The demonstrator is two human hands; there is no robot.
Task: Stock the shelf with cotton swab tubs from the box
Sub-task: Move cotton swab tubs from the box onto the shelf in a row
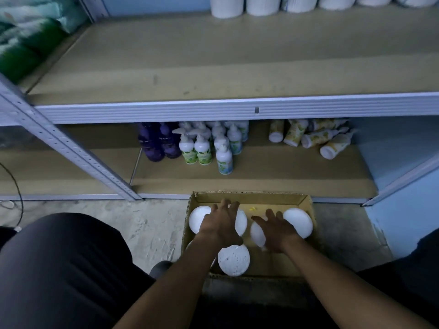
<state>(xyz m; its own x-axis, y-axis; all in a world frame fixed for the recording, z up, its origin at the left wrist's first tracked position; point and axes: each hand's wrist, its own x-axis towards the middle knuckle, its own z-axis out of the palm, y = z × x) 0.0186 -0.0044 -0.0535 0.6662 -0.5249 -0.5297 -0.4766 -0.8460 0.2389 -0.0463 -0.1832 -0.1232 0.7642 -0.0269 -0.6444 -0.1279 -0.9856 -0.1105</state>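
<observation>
An open cardboard box sits on the floor before the shelving and holds several round white cotton swab tubs. My left hand hovers over the tubs at the box's left, fingers spread; one tub shows to its left, another to its right. My right hand reaches in palm down, fingers apart, between a tilted tub and a tub at the right. A nearer tub lies by the front wall. Whether either hand touches a tub I cannot tell. The wide tan shelf stands above.
White tubs line the back of the tan shelf, and green packs fill its left end. On the bottom shelf stand purple bottles, pump bottles and toppled yellow-patterned bottles. A slanted metal upright stands left. My knee is at lower left.
</observation>
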